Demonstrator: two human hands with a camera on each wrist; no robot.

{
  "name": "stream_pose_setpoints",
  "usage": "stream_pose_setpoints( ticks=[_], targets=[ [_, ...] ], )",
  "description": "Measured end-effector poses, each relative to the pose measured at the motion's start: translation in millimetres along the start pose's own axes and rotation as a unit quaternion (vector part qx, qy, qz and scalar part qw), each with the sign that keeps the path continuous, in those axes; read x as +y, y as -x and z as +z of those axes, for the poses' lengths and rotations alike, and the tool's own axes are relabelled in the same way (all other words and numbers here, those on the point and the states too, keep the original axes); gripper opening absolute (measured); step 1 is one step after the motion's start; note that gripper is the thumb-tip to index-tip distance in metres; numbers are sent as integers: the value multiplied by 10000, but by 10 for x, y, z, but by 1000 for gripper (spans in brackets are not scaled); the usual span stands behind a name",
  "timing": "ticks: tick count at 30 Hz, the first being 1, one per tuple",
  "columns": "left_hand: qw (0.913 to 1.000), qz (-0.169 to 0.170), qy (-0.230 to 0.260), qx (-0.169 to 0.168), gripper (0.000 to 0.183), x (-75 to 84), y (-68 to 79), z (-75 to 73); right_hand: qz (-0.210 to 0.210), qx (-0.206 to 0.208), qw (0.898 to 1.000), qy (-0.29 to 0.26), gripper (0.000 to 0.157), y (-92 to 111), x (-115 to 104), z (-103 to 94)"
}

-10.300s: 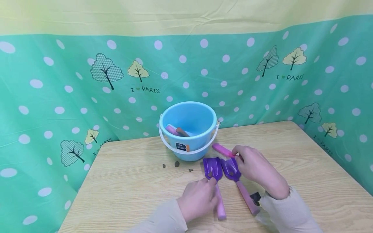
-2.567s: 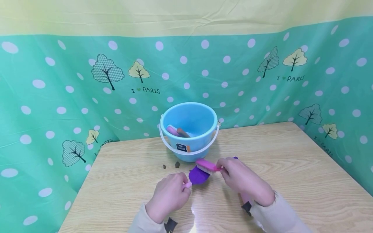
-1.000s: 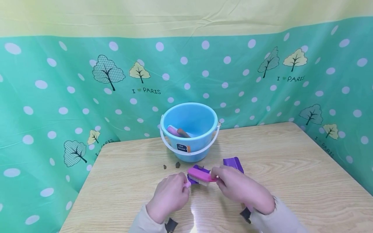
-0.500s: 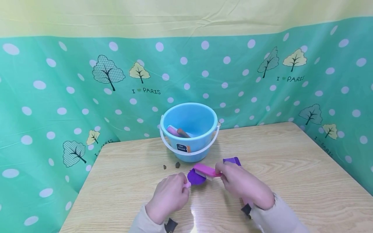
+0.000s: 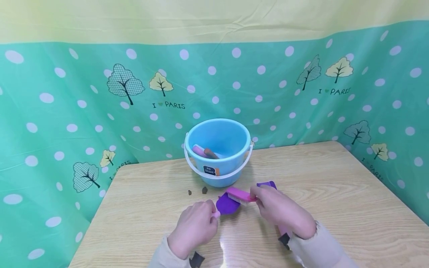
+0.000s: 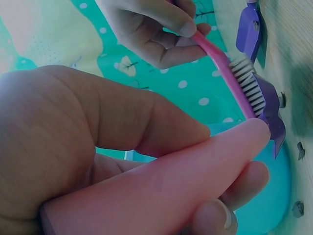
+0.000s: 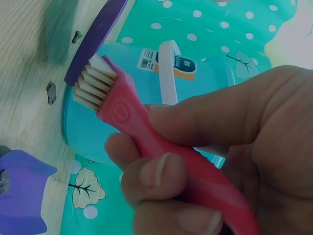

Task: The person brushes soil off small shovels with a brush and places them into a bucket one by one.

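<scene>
In the head view my left hand point(image 5: 194, 227) grips the pink handle point(image 6: 166, 176) of a small purple toy shovel point(image 5: 227, 204), whose blade is tilted just in front of the blue bucket point(image 5: 218, 178). My right hand point(image 5: 278, 208) holds a pink brush point(image 5: 238, 194) by its handle, thumb on one side and curled fingers on the other. Its white bristles point(image 6: 248, 84) meet the edge of the shovel blade in the left wrist view. A second purple shovel point(image 5: 267, 184) lies on the table, partly hidden under my right hand and forearm; a dark clump point(image 7: 4, 182) sits on its blade.
Several dark clumps lie on the wooden table point(image 5: 151, 208), including one point(image 5: 204, 190) left of the bucket's base. Inside the bucket rest a pink handle point(image 5: 199, 150) and a brown one point(image 5: 211, 153). Its white carrying handle hangs down in front. A green dotted curtain point(image 5: 207, 74) closes off the back.
Since the oldest frame, my left hand has lifted one shovel and shifted left; the brush has moved left to it. Over the last second the brush slid right and away across the blade.
</scene>
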State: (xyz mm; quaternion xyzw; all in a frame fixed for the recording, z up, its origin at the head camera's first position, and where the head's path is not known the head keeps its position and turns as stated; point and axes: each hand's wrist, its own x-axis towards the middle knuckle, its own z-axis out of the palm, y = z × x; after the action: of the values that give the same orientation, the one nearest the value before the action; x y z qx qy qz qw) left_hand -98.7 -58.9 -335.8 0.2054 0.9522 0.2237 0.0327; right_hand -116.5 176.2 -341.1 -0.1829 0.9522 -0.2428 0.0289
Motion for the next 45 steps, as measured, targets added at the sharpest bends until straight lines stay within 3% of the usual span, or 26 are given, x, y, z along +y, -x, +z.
stream_pose_setpoints(
  ticks=[9, 15, 21, 26, 37, 45],
  targets=[
    [9996, 194, -98, 182, 4, 5, 7, 34, 122, 284, 9993, 201, 22, 15, 24, -27],
    [9997, 149, -79, 182, 3, 9, 8, 29, 95, 353, 9993, 22, 21, 35, -27, -83],
    [9999, 15, -63, 134, 5, -2, -13, 34, -405, 181, 9988, -222, 19, 43, -130, -75],
    [10000, -23, 2, 88, 6, -5, -23, 49, -567, 12, 9977, -374, 20, 56, -175, -53],
    [9998, -18, 171, -127, 5, 11, -17, 30, -447, -325, 9984, -88, 17, 54, -162, 0],
    [9998, 109, 148, -71, 7, -5, -30, 37, -354, -351, 9987, 59, 18, 43, -157, 7]
  ],
)
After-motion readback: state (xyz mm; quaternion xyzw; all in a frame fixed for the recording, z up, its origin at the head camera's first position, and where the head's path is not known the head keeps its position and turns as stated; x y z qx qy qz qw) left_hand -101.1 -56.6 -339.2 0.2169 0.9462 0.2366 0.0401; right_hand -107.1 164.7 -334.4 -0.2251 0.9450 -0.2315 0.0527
